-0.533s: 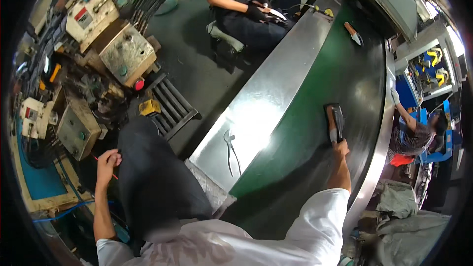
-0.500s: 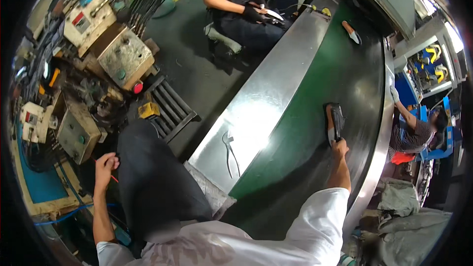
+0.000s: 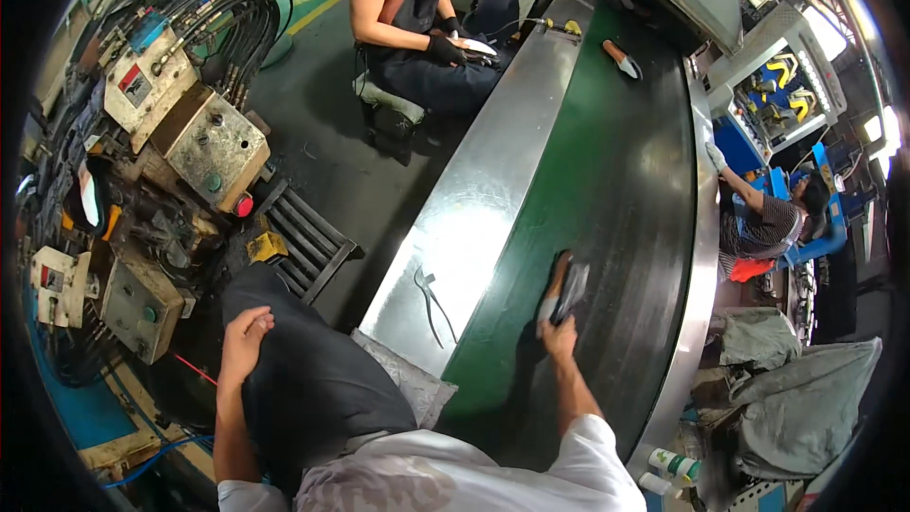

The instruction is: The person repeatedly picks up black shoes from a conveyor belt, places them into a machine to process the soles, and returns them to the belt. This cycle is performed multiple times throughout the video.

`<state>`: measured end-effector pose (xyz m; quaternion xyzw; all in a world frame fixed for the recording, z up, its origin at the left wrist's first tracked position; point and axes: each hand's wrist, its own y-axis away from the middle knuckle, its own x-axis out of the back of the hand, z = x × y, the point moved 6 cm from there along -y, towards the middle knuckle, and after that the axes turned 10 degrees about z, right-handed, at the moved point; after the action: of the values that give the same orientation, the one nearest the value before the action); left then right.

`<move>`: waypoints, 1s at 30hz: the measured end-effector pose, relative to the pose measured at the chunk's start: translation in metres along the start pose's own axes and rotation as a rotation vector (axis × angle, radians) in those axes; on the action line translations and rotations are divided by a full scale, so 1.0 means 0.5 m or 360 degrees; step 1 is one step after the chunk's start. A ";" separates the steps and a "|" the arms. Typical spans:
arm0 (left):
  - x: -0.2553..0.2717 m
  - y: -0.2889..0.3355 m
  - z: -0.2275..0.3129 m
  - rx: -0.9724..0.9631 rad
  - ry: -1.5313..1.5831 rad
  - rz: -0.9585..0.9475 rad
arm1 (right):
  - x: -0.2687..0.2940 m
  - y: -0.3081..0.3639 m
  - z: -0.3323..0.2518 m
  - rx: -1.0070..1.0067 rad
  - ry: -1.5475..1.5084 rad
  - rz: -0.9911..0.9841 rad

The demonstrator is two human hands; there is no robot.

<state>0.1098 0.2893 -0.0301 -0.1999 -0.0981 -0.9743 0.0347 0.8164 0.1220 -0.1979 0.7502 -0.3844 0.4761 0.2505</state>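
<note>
My right hand (image 3: 559, 334) grips a shoe (image 3: 572, 292) by its near end, above the green-and-dark conveyor belt (image 3: 616, 199). The shoe has a dark upper and a brown and pale strip along its left side. My left hand (image 3: 246, 341) hangs over my dark-trousered leg, its fingers curled in, with nothing visible in them. A pair of pincers (image 3: 431, 303) lies on the metal ledge (image 3: 493, 152) left of the belt, between my two hands. Farther up the belt lies another brown and white shoe piece (image 3: 622, 59).
A co-worker (image 3: 403, 14) sits beyond the ledge, holding a white-soled shoe. Another person (image 3: 773, 213) works past the belt's right rim. Machine control boxes (image 3: 218, 147) and a slatted black stool (image 3: 308, 237) stand left. A grey cushion (image 3: 408, 374) borders the ledge; grey cloths (image 3: 806, 408) lie right.
My right hand has drawn the shoe left and nearer to me over the belt. The left hand has moved right, over my leg. The whole view has shifted a little.
</note>
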 end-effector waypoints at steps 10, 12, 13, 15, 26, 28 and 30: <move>-0.065 0.030 0.062 -0.0154 0.0341 -0.0338 | -0.068 0.134 -0.127 -0.0301 -0.1219 -0.0400; -0.068 0.029 0.117 -0.0272 0.0308 -0.0344 | -0.018 0.216 -0.310 -0.0442 -0.1684 -0.0689; -0.077 0.024 0.158 -0.0368 0.0257 -0.0356 | 0.013 0.252 -0.383 -0.0429 -0.1856 -0.0790; -0.083 0.012 0.225 -0.0494 0.0430 -0.0316 | 0.077 0.324 -0.529 -0.0210 -0.1846 -0.0899; 0.157 -0.004 0.168 -0.0949 -0.0038 0.0645 | -0.011 0.705 -0.875 0.0914 -0.1242 -0.1667; 0.178 0.034 0.107 -0.0835 -0.0064 0.0822 | -0.018 0.752 -0.889 0.1019 -0.1104 -0.1747; 0.187 0.053 0.056 -0.0735 -0.0044 0.0912 | 0.001 0.790 -0.902 0.1094 -0.1023 -0.1549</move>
<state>0.0376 0.2664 0.0367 -0.2351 0.1839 -0.9187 0.2588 0.2590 0.2280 -0.0037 0.9791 0.1152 0.1576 0.0567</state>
